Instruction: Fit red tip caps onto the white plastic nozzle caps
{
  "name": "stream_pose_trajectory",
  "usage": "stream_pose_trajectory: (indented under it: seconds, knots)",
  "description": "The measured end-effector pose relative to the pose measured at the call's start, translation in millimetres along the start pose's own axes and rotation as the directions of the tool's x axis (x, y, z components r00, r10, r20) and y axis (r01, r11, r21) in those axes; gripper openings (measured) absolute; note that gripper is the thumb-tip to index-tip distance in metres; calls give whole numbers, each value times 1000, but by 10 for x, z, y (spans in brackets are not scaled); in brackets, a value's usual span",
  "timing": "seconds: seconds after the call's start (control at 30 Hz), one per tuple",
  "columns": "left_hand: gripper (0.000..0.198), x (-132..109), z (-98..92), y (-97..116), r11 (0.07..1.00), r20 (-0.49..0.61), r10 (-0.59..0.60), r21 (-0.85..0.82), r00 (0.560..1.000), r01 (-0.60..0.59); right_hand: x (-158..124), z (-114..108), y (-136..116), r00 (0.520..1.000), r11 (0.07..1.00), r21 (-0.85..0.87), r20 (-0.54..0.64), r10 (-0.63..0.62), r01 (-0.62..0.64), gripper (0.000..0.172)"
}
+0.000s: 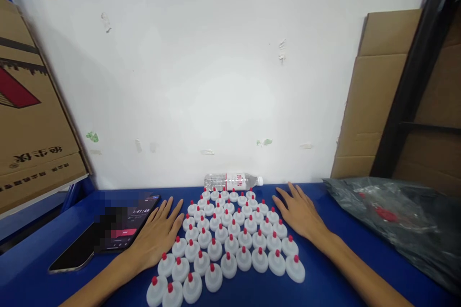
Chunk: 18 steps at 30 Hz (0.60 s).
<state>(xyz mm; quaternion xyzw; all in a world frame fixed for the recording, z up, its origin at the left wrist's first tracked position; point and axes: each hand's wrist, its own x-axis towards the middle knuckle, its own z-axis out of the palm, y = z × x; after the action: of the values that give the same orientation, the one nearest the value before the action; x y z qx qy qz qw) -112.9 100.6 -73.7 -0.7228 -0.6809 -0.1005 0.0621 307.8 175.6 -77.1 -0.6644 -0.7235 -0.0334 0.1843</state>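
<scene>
My left hand (160, 232) lies flat on the blue table (259, 290), fingers apart, holding nothing. It rests between a lit phone (129, 223) and a large group of white round caps with red tips (215, 249). On the right side of the caps, my right hand (299, 210) is also flat on the table with its fingers spread and nothing in it. The caps stand upright in loose rows, red tips up. Behind them a clear plastic bottle (236, 182) with a red and white label lies on its side against the wall.
A second dark phone (74, 248) lies at the left. Grey plastic bags (392, 220) with something red inside cover the table's right side. A printed cardboard box (32, 120) stands at left, a cardboard sheet (378, 91) at right. The white wall (216, 67) rises behind.
</scene>
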Motion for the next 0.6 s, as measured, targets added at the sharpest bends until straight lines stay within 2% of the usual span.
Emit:
stream_pose_trajectory:
  seconds: [0.17,0.6]
  knots:
    - [63,-12,-77,62,999,102,-50,-16,993,52,14,19,16,1000,999,-37,25,6,-5,55]
    - [62,-47,-210,137,996,167,-69,-45,984,77,33,73,48,999,999,-48,51,4,-2,56]
